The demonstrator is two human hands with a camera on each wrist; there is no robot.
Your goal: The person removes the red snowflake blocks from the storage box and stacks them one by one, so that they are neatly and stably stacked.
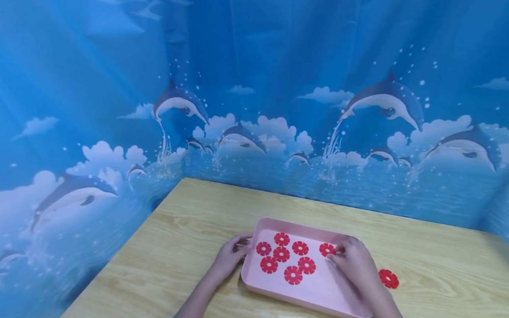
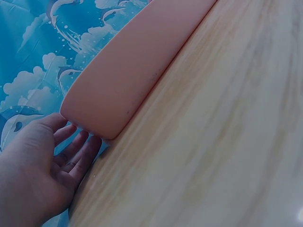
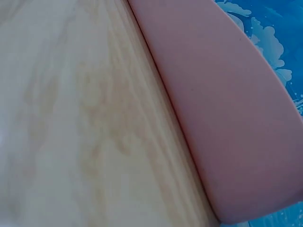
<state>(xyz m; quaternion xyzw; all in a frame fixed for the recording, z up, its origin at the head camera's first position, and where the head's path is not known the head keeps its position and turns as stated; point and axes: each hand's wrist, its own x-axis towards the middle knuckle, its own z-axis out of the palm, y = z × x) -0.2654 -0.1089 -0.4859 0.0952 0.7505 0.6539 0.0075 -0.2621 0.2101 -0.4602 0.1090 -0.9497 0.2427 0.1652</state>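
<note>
A shallow pink tray sits on the table with several red notched building discs lying flat in it, each with a round hole at its centre. My left hand touches the tray's left end from outside; the left wrist view has its fingertips along the tray's end wall. Over the tray's right part, my right hand pinches the edge of one red disc between thumb and fingers. The right wrist view catches only the tray's outer wall, with that hand out of sight.
One more red disc lies on the wooden table, right of the tray beside my right forearm. A blue curtain printed with dolphins rises along the table's back and left edges.
</note>
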